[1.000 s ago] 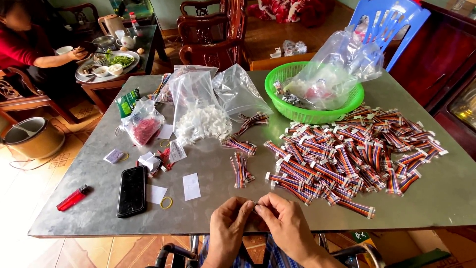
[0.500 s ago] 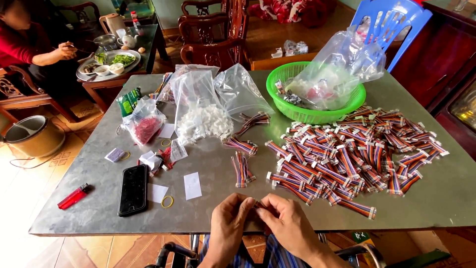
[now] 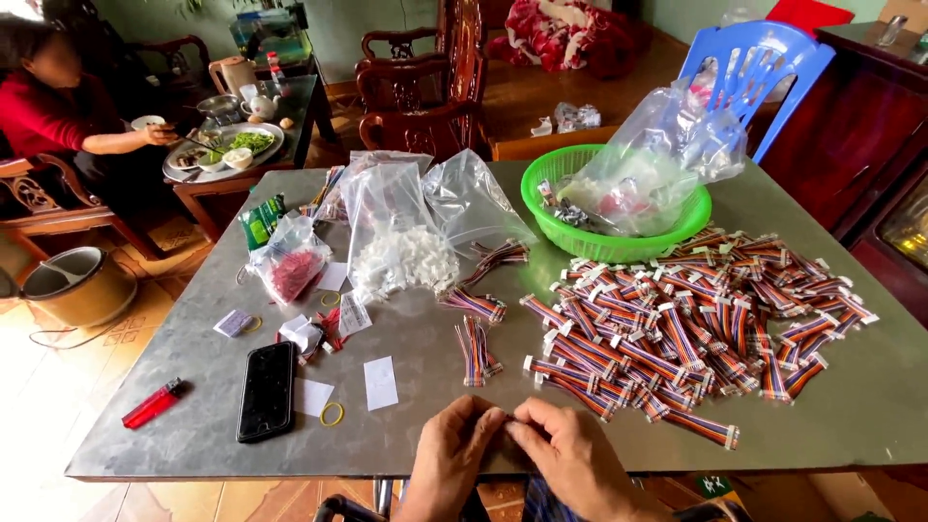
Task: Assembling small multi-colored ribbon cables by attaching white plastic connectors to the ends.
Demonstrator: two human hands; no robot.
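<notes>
My left hand (image 3: pixel 452 452) and my right hand (image 3: pixel 570 452) meet at the table's near edge, fingertips pinched together on something small that the fingers hide. Just beyond them lies a short bundle of multicoloured ribbon cable (image 3: pixel 477 350). A large heap of the same cable pieces with white connectors (image 3: pixel 691 324) spreads over the right half of the grey table (image 3: pixel 425 372). A clear bag of white connectors (image 3: pixel 401 253) stands at the middle, and a bag of red parts (image 3: pixel 290 266) lies to its left.
A green basket (image 3: pixel 561 230) holding plastic bags sits at the back. A black phone (image 3: pixel 266 391), a red lighter (image 3: pixel 152 403), paper slips and a yellow rubber band (image 3: pixel 332 414) lie at the near left. A person in red sits at a side table far left. A blue chair (image 3: pixel 764 68) stands behind.
My hands stay joined at the near edge, fingers shifting slightly around the small item. Nothing on the table has moved.
</notes>
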